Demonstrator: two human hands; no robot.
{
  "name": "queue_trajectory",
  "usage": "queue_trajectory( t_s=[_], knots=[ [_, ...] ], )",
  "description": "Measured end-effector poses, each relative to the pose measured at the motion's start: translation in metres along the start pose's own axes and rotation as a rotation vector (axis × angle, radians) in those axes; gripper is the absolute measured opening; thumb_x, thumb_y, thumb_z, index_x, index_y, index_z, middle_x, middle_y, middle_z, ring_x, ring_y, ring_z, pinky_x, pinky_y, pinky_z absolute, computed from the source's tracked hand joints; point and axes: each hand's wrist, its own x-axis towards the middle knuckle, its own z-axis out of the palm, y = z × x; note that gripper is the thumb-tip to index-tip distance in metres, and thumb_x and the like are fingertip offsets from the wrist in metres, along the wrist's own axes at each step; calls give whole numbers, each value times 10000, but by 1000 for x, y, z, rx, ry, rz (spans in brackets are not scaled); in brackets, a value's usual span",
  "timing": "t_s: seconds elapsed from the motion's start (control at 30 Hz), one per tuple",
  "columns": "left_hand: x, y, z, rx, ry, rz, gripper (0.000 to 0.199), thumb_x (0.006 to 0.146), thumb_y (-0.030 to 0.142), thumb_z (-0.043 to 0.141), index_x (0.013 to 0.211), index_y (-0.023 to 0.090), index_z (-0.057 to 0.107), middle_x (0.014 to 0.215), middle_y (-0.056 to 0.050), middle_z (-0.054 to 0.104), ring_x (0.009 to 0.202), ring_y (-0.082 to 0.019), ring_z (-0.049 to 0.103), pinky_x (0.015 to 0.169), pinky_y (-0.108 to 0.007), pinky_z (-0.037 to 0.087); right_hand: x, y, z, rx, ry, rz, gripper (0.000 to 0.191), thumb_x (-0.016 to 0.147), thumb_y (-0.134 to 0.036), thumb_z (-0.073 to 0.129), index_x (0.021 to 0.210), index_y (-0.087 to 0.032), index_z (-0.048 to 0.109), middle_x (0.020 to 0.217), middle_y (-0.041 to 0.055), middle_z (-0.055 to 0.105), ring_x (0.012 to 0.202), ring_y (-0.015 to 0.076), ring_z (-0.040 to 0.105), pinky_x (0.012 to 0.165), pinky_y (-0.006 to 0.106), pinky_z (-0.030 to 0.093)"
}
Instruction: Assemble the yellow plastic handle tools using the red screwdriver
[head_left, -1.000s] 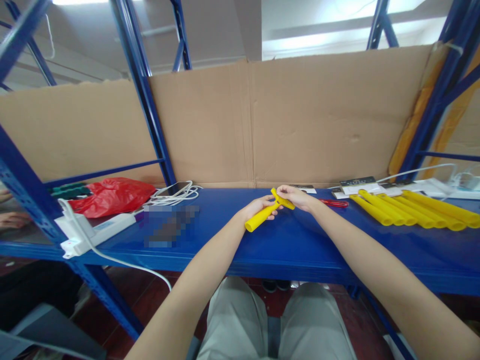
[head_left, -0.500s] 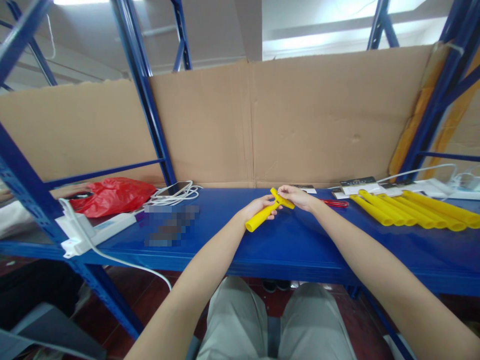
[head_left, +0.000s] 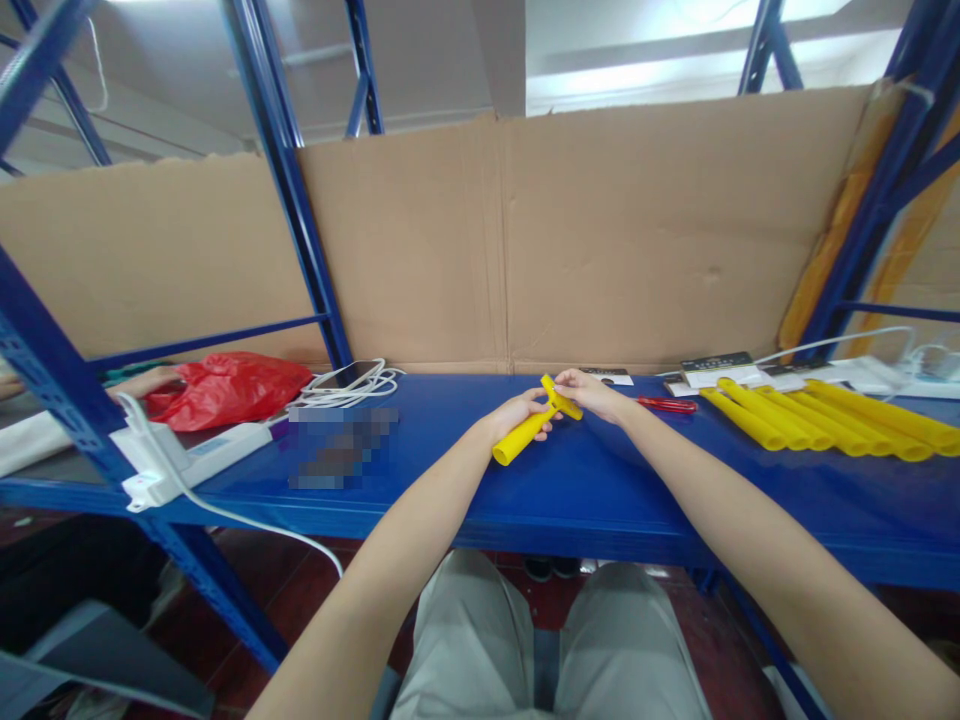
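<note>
A yellow T-shaped plastic handle [head_left: 520, 438] is held above the blue tabletop, its hollow round end tilted down toward me. My left hand [head_left: 523, 414] wraps its fingers round the tube close below the crosspiece. At the crosspiece, my right hand [head_left: 584, 394] has its fingertips closed on the upper side; whether a small part is pinched there is hidden. Just right of my right wrist lies a red-handled tool [head_left: 671, 405], its front end behind my wrist.
Several yellow tubes [head_left: 825, 420] lie side by side at the right, with black-and-white cards [head_left: 716, 370] behind. Leftward are a white power strip [head_left: 210, 455], coiled white cable [head_left: 360, 385] and a red plastic bag [head_left: 240, 388], touched by another person's hand [head_left: 154, 382]. Cardboard [head_left: 600, 240] stands behind.
The crosspiece has turned slightly in my hands, and my right fingers have shifted a little on it. At the left, the other person's hand has moved against the red bag.
</note>
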Motion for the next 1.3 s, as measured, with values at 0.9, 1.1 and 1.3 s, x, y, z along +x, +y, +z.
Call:
queue_trajectory(
  t_s=[0.9, 1.1, 1.3],
  knots=[
    [7, 2, -5, -161, 165, 126, 545, 849, 24, 420, 1353, 206, 316, 780, -34, 599, 465, -87, 513, 439, -194, 403, 4, 0, -5, -426, 102, 15, 209, 857, -263, 526, 1039, -162, 544, 1088, 124, 638, 965, 197, 610, 865, 366, 475],
    [9, 2, -9, -182, 330, 136, 538, 861, 57, 440, 1348, 243, 309, 761, -16, 590, 460, -77, 497, 432, -178, 398, -3, 1, -51, -1040, 223, 143, 302, 836, -304, 541, 1104, -178, 603, 1226, 172, 578, 1196, 327, 484, 951, 555, 373],
    [8, 0, -8, -85, 416, 111, 560, 839, 27, 425, 1340, 251, 312, 769, -6, 574, 461, -66, 472, 434, -175, 394, -2, 53, -112, -1121, 259, 198, 272, 639, -375, 731, 832, -188, 690, 995, 176, 656, 1046, 368, 567, 815, 589, 431]
  ],
)
